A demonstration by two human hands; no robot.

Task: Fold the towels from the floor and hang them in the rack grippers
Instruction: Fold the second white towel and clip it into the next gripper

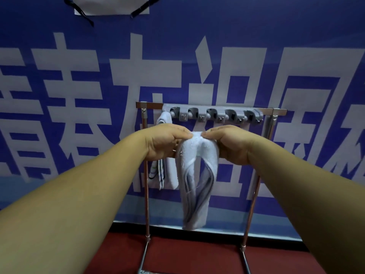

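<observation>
Both hands point(197, 142) pinching folded towel point(197, 175) (white), below rack grippers point(215, 114)

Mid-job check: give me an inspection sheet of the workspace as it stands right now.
Surface: red floor under the rack; only a strip shows.
Job's things: white towel, folded, hangs from both hands before the rack frame; striped towel already hangs at the left end of the grey clamp bar; the other clamps look empty.
Clutter: nothing seen.
Grips: left hand and right hand each pinch the white towel's top fold.
Cables: nothing seen.
Surroundings: blue banner with white characters; taped paper sheet above.
</observation>
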